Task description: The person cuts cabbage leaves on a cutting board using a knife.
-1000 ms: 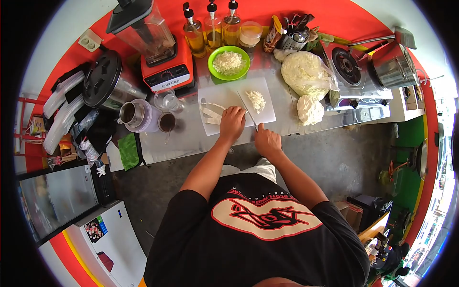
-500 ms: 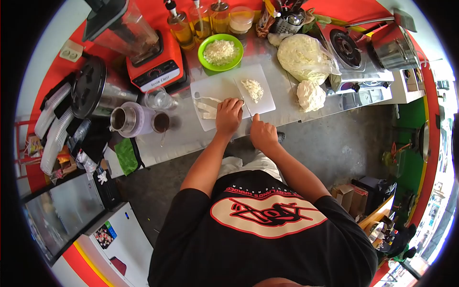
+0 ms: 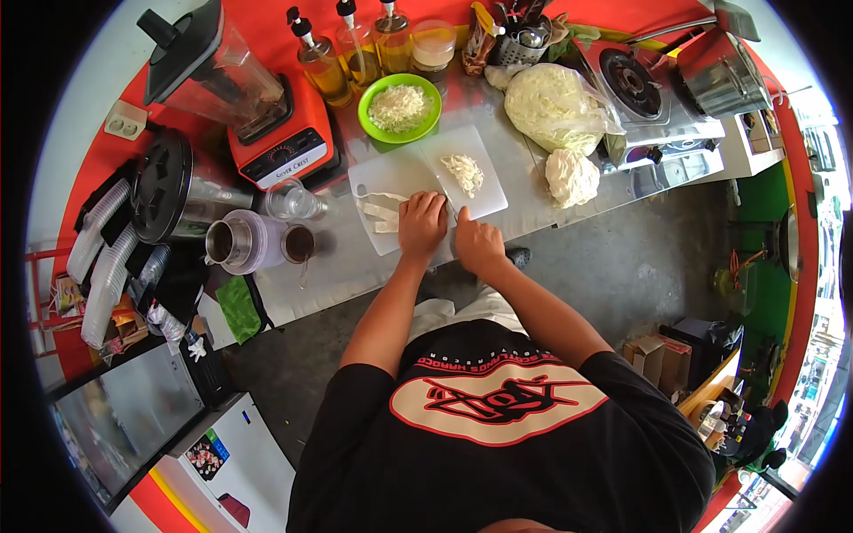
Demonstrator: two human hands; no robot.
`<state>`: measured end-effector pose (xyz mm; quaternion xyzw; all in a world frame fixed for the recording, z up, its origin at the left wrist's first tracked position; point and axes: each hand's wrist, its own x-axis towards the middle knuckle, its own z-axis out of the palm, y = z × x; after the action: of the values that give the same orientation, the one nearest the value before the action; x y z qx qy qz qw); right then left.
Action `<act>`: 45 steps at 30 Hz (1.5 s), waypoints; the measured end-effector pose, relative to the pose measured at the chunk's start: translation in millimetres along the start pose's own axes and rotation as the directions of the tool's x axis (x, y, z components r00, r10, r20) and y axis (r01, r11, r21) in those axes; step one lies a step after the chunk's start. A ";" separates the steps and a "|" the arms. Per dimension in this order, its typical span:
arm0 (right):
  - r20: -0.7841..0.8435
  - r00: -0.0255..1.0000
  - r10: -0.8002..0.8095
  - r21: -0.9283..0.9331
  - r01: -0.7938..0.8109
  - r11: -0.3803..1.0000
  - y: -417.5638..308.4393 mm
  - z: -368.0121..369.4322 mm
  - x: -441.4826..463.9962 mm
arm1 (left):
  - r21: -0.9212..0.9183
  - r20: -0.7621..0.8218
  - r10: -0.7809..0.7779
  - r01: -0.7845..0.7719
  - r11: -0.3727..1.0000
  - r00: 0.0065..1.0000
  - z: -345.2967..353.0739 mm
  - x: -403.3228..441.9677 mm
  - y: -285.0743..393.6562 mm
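A white cutting board (image 3: 493, 197) lies on the metal counter. My left hand (image 3: 423, 224) presses down on it with fingers together, gripping pale cabbage strips (image 3: 380, 211) whose ends stick out to the left. Closed around the handle of a knife (image 3: 450, 203) is my right hand (image 3: 480, 242); the thin blade lies right beside my left fingertips, and the handle is mostly covered. Finely cut cabbage (image 3: 462, 174) sits in a small heap right of the blade. Behind the board, a green bowl (image 3: 402, 136) holds more shredded cabbage (image 3: 399, 107).
A bagged cabbage (image 3: 555, 105) and a pale cabbage piece (image 3: 571, 178) lie on the right, near a gas stove (image 3: 633, 80). To the left stand a red blender (image 3: 284, 147), a flask (image 3: 244, 242) and a glass of dark liquid (image 3: 298, 242). Pump bottles (image 3: 320, 67) line the back.
The whole view has shifted slightly. Both hands stay at the board, and the knife remains beside my left fingers. The cut heap looks much the same.
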<state>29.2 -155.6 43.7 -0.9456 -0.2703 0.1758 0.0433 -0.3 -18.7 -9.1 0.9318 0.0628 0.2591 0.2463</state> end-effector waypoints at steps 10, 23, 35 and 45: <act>-0.007 1.000 -0.001 -0.027 0.001 1.000 -3.1 -0.8 0.1 | -0.001 -0.017 0.015 -0.015 1.000 1.000 -0.8 -1.5 -1.0; -0.055 0.998 0.025 -0.030 -0.027 0.999 -8.4 1.0 -4.3 | -0.027 -0.032 0.005 -0.006 1.000 0.999 -1.8 -0.6 -1.0; -0.023 0.999 0.046 -0.006 -0.046 0.999 -9.9 9.0 -7.4 | -0.072 -0.020 -0.001 0.000 0.997 1.000 -0.7 -3.1 -1.7; -0.033 0.999 0.028 -0.011 -0.028 1.000 -14.1 7.0 -3.0 | -0.061 -0.042 0.011 -0.013 0.998 0.999 -1.7 -2.9 -1.5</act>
<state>17.3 -145.3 40.6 -0.9522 -0.2574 0.1595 0.0400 -3.6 -17.4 -9.9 0.9186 0.0543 0.2817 0.2719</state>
